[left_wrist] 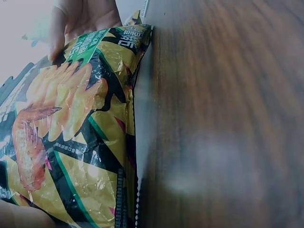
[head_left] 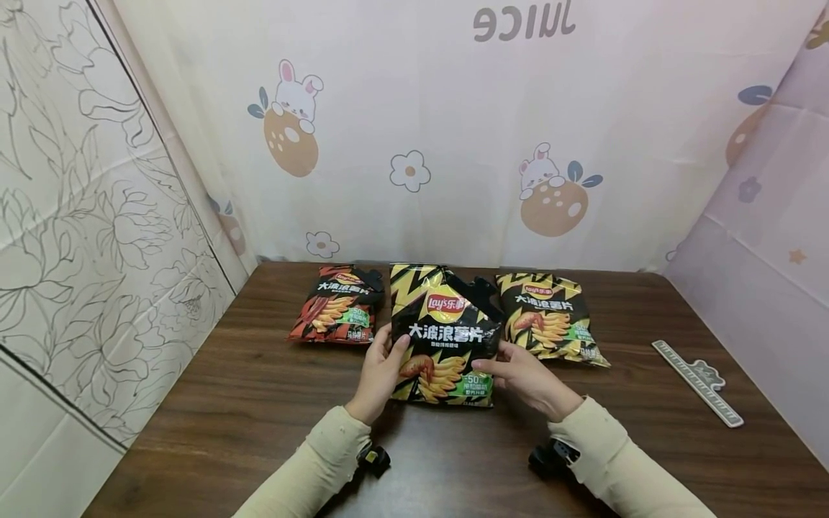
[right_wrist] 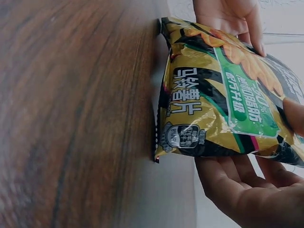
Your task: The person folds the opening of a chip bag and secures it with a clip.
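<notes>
Between both hands is a black and yellow Lay's chip bag (head_left: 447, 334), its printed front toward me and its lower edge close over the table. The left hand (head_left: 381, 370) grips its left side, thumb on the front and fingers behind. On the right side the right hand (head_left: 534, 378) holds it the same way, its thumb by the green label. In the left wrist view the bag (left_wrist: 71, 128) shows a chicken wing picture. The right wrist view shows the fingers (right_wrist: 232, 178) of the right hand curled under the bag (right_wrist: 209, 95).
A red and black chip bag (head_left: 337, 306) lies at the back left of the wooden table (head_left: 259, 446). Another black and yellow chip bag (head_left: 550, 316) lies at the back right. Near the right edge is a pale green flat clip-like piece (head_left: 699, 381). A patterned curtain (head_left: 414, 108) hangs behind.
</notes>
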Motion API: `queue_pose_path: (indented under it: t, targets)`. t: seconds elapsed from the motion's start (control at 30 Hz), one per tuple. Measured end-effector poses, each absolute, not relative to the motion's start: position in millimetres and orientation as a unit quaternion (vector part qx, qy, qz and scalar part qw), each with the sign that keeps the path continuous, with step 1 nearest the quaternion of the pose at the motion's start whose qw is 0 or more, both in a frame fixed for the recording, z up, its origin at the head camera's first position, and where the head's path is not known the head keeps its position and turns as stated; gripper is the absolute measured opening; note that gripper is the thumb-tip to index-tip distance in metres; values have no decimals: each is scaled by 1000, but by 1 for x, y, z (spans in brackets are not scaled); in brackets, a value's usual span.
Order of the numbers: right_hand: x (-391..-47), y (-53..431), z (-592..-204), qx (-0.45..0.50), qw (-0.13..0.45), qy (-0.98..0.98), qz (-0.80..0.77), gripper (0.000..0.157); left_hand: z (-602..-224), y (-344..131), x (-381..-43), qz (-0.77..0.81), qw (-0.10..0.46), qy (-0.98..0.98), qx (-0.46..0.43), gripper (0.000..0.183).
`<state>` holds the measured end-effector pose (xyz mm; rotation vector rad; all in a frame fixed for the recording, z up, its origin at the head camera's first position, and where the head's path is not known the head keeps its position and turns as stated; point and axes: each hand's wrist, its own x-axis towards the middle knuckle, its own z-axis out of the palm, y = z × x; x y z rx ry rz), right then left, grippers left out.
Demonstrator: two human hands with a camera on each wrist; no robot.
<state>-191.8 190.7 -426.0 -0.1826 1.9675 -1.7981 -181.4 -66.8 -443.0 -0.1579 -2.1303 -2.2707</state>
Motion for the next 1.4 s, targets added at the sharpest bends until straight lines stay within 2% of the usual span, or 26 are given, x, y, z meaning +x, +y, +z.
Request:
queue_pose_path:
  t: [0.27, 0.67, 1.4]
  targets:
    - [-196, 190, -428, -65, 211, 718, -660, 60, -441, -65, -186, -729, 0, -683, -44, 42]
    - [-205, 189, -427, -34, 191, 733, -652, 55, -440, -61, -199, -722, 0, -691, -40, 45]
    - [-225, 184, -426, -27, 162, 748, -643, 56, -435, -68, -214, -694, 21, -719, -38, 47]
